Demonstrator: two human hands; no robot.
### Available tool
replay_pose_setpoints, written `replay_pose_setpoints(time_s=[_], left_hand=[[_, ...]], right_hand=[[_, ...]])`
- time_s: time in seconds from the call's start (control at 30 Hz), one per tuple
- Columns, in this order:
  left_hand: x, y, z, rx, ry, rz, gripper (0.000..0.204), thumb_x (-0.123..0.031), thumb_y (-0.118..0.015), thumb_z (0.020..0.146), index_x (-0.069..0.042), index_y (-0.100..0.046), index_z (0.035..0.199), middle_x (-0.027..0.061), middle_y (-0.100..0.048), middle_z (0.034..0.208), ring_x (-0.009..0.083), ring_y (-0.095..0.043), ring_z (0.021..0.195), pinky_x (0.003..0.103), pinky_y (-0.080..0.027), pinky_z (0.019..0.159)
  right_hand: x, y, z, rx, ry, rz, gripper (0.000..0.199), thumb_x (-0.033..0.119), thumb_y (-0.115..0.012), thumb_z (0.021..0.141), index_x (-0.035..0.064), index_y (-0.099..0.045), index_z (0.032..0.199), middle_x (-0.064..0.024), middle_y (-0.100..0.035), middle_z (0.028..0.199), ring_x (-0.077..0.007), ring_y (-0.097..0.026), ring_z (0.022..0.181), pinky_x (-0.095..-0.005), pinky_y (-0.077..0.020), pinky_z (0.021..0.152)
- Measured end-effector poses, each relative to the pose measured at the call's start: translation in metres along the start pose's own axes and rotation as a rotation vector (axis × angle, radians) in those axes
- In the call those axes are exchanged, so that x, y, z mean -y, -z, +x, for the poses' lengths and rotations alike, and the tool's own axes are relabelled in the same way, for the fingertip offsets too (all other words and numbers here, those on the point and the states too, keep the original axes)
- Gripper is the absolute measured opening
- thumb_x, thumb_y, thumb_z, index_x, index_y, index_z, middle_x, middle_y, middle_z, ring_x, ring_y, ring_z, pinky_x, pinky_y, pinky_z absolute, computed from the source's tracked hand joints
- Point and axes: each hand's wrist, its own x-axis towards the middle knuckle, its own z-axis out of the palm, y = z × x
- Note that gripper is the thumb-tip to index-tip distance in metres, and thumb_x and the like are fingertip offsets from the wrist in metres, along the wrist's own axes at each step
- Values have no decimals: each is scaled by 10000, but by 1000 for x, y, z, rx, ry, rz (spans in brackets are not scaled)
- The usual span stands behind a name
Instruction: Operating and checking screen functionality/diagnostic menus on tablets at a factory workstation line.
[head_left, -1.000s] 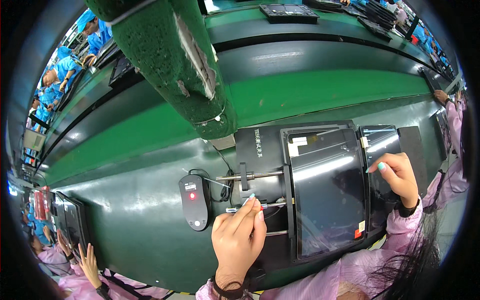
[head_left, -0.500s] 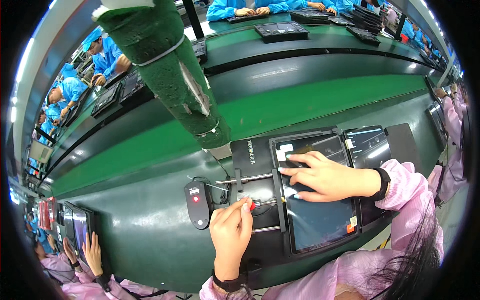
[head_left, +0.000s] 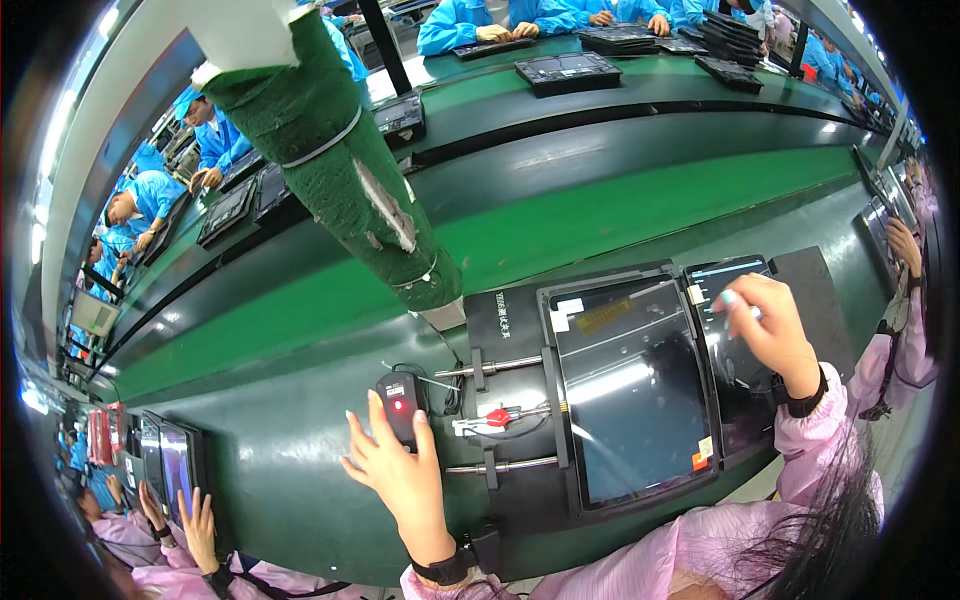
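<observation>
My left hand [head_left: 405,485] is open, its fingers spread around the lower end of a black computer mouse [head_left: 397,388] with a red light. Nothing is gripped in it. A tablet [head_left: 635,400] with a dark screen and small stickers lies in a black test fixture [head_left: 512,325]. Left of the tablet, the fixture has metal rods and a red-handled clamp [head_left: 498,417]. My right hand [head_left: 770,325] hovers at a second, narrower screen device [head_left: 735,385], fingers loosely bent and empty. Whether a fingertip touches that screen I cannot tell.
A post wrapped in green [head_left: 355,180] rises beyond the fixture. Past it runs a green strip [head_left: 600,215] along the bench. Co-workers in blue handle flat black devices [head_left: 568,72] across the line. Neighbours in pink work at left and right, with tablets [head_left: 172,460] at the left.
My left hand has let go of the red clamp handle and moved left to the mouse, fingers spreading. My right hand has lifted off the tablet and moved right to the narrower screen.
</observation>
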Motion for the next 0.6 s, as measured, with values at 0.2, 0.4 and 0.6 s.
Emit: replay_pose_setpoints(time_s=[0.2, 0.4, 0.6], left_hand=[[7, -13, -1, 266, -52, -221, 588, -292, -521, 900, -51, -297, 1388, 288, -393, 1298, 408, -436, 1157, 445, -345, 966], [9, -17, -2, 263, -186, -106, 576, -222, -495, 916, -25, -252, 1400, 302, -368, 1304, 424, -415, 1163, 439, -340, 981], [10, -20, -3, 206, -116, -298, 549, -232, -519, 903, -96, -312, 1392, 327, -353, 1301, 447, -409, 1151, 463, -340, 966]], right_hand=[[-23, 8, -17, -46, -265, 304, 262, 163, -484, 911, 1, -599, 741, -19, -511, 498, -77, -491, 447, -230, -375, 448], [-25, 11, -22, 25, -263, 328, 242, 155, -489, 904, 13, -605, 746, -24, -517, 498, -90, -524, 457, -236, -399, 460], [-20, 9, -23, 114, -261, 345, 227, 152, -493, 901, 17, -617, 766, -39, -544, 529, -108, -543, 465, -245, -420, 466]])
